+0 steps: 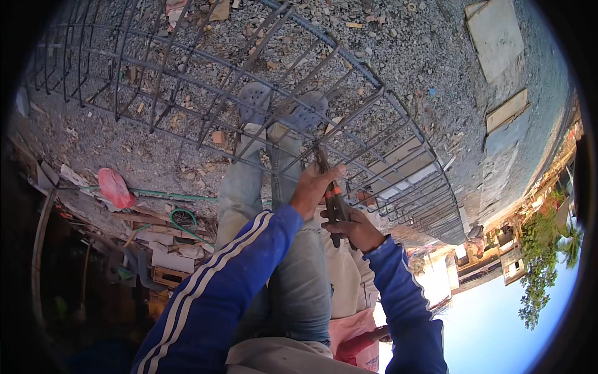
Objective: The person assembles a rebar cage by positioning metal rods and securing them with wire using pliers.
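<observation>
A long cage of steel reinforcing bars (205, 68) runs from upper left to right, above gravel ground. My left hand (313, 187), in a blue sleeve with white stripes, is closed around the upper part of a dark plier-like tool (334, 202) with an orange band, right where its head meets a bar of the cage. Just below it, my right hand (357, 229) grips the tool's handles. My legs in jeans reach forward. My two grey perforated clogs (304, 112) rest among the bars.
A pink plastic bag (115, 187), a green hose (184, 218) and wood scraps (168, 249) lie at the left. Flat boards (495, 34) lie on the gravel at the upper right. Buildings and a tree (548, 255) show at the right rim.
</observation>
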Tool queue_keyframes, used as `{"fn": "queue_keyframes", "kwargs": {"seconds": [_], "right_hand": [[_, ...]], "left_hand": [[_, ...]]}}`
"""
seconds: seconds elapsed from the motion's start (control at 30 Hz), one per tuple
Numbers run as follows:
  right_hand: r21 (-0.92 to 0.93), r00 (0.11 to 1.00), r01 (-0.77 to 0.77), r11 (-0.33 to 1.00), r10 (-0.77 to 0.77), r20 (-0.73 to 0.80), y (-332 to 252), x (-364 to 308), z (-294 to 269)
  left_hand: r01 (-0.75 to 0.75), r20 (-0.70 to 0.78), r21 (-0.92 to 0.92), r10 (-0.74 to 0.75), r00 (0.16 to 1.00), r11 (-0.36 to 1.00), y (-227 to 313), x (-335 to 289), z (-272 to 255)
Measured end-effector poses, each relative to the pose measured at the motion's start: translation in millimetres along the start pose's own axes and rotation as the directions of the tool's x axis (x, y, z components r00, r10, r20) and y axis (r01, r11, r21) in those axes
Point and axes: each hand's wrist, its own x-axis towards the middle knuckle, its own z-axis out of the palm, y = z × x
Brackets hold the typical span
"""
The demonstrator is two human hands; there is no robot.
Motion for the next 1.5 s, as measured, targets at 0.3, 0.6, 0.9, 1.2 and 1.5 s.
{"fn": "queue_keyframes", "kwargs": {"seconds": [0.3, 0.6, 0.9, 1.2, 1.5], "right_hand": [[0.186, 0.963, -0.209, 0.96, 0.169, 0.21, -67, -14, -49], [-0.533, 0.998, -0.05, 0.844, 0.019, -0.064, -46, -3, -22], [-0.509, 0.792, 0.208, 0.835, -0.45, -0.413, 65, 49, 59], [-0.244, 0.988, -0.076, 0.967, 0.105, 0.11, -22, -13, -41], [-0.756, 0.65, -0.005, 0.654, -0.573, -0.499, 62, 26, -2]], "left_hand": [[0.082, 0.212, -0.535, 0.04, 0.976, 0.841, 1, 14, 9], [0.06, 0.239, -0.673, 0.14, 0.961, 0.737, -25, 35, 4], [0.134, 0.392, -0.331, 0.007, 0.92, 0.934, -27, 37, -41], [0.118, 0.129, -0.629, -0.047, 0.991, 0.769, -6, 18, 34], [-0.049, -0.404, -0.146, -0.014, 0.915, 0.988, -26, 42, 54]]}}
